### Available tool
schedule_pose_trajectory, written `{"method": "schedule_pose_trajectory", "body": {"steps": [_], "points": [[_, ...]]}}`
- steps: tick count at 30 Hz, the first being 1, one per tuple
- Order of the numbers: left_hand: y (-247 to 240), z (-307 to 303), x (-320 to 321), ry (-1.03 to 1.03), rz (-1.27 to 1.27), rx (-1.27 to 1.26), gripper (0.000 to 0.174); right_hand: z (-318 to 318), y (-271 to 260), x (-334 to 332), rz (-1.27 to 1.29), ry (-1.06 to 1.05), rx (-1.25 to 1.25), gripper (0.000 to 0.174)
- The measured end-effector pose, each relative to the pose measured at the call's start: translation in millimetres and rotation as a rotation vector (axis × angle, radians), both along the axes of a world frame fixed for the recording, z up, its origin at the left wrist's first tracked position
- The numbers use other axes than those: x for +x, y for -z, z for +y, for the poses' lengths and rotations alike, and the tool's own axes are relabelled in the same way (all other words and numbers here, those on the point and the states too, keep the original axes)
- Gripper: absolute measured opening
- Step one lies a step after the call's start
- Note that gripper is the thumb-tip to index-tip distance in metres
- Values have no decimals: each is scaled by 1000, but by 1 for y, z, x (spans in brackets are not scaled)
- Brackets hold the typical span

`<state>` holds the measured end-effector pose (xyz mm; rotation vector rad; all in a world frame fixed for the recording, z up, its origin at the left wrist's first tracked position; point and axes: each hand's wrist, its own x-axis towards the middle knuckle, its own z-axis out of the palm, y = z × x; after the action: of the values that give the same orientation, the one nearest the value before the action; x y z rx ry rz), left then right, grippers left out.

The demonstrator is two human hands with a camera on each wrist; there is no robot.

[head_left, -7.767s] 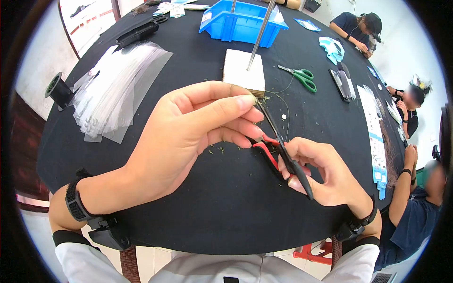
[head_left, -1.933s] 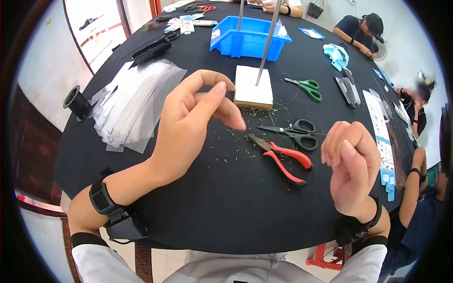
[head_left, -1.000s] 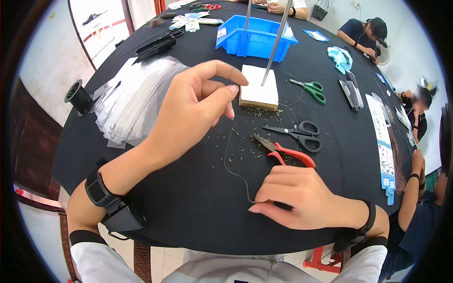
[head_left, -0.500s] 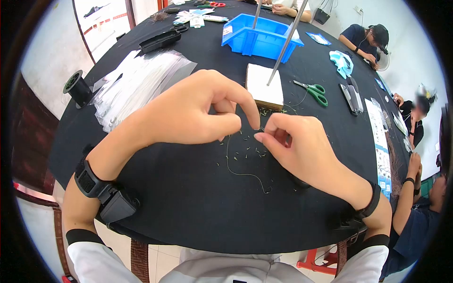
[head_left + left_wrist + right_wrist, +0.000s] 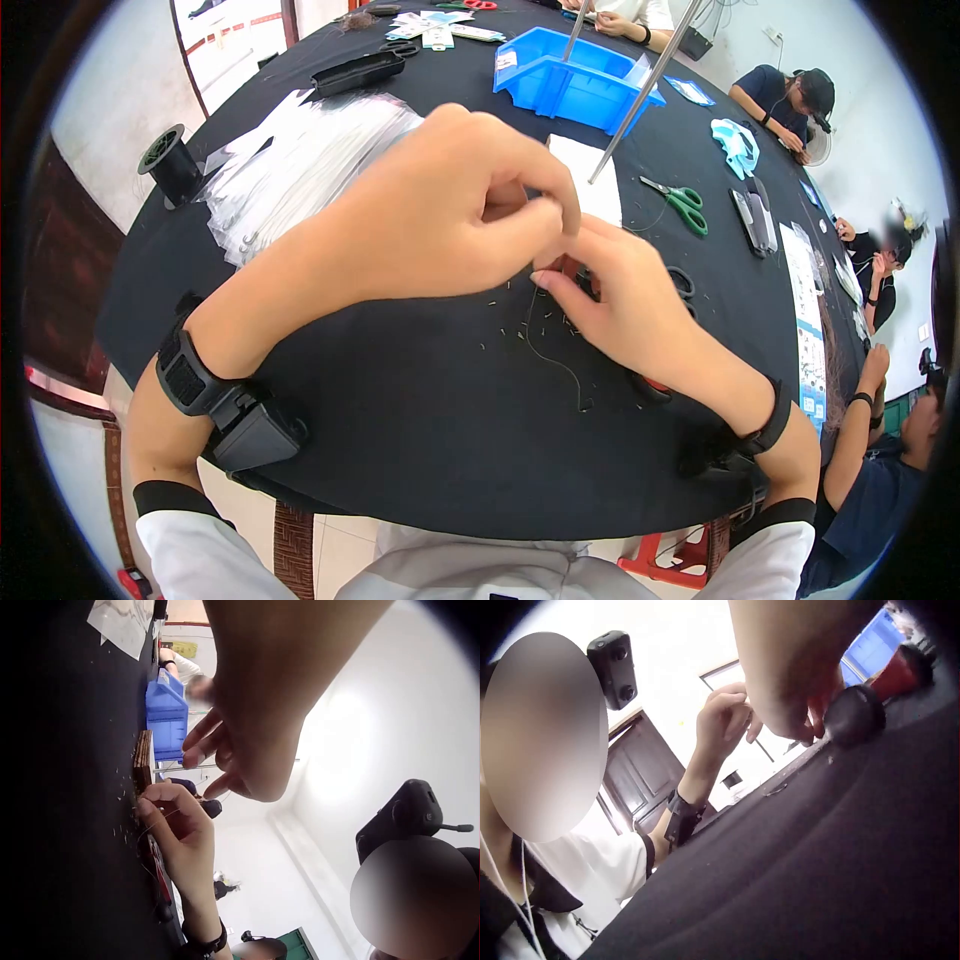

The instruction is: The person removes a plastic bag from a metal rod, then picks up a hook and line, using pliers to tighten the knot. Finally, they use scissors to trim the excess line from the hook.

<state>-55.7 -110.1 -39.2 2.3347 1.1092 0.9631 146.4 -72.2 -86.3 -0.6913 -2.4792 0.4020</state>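
My right hand (image 5: 620, 290) pinches a thin green line (image 5: 555, 362) between thumb and index finger. The line trails from those fingertips toward the table's near side. Just above and left of it, my left hand (image 5: 500, 200) has its fingers bent, their tips overlapping the right fingers in the head view. In the left wrist view, the line (image 5: 150, 827) loops by the right fingertips toward the left ones; I cannot tell whether the left hand grips it. Behind the right hand, pliers show only a bit of red handle (image 5: 655, 384), and black scissors only a handle ring (image 5: 682, 283).
Beyond the hands stands a white-topped block (image 5: 606, 200) with a metal rod (image 5: 632, 110). Behind it is a blue bin (image 5: 540, 85). Green-handled scissors (image 5: 688, 208) lie right, clear plastic sleeves (image 5: 300, 165) left, beside a spool (image 5: 172, 165). Small clippings litter the cloth.
Earlier the right hand worked with the black scissors and pliers; these lay on the table afterwards. It picked up the line and came up beside the left hand, which moved right to meet it.
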Motion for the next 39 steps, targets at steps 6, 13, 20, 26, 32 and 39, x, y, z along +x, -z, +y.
{"method": "schedule_pose_trajectory", "body": {"steps": [6, 13, 20, 26, 32, 39], "points": [[3, 3, 5, -222, 93, 129, 16, 2, -23, 21, 129, 33, -106, 11], [20, 4, 18, -14, 64, 261, 23, -9, -38, 37, 196, -13, 60, 14], [17, -3, 29, 215, -425, -487, 23, -18, -47, 45, 232, -19, 169, 18], [12, -9, 32, 370, -928, -817, 38, -22, -40, 48, 246, -4, 253, 26], [8, -19, 42, 192, -845, -703, 36, -30, -42, 46, 267, -95, 319, 28], [15, -31, 49, 6, -360, -367, 19, -36, -49, 50, 138, -107, 350, 28]]}}
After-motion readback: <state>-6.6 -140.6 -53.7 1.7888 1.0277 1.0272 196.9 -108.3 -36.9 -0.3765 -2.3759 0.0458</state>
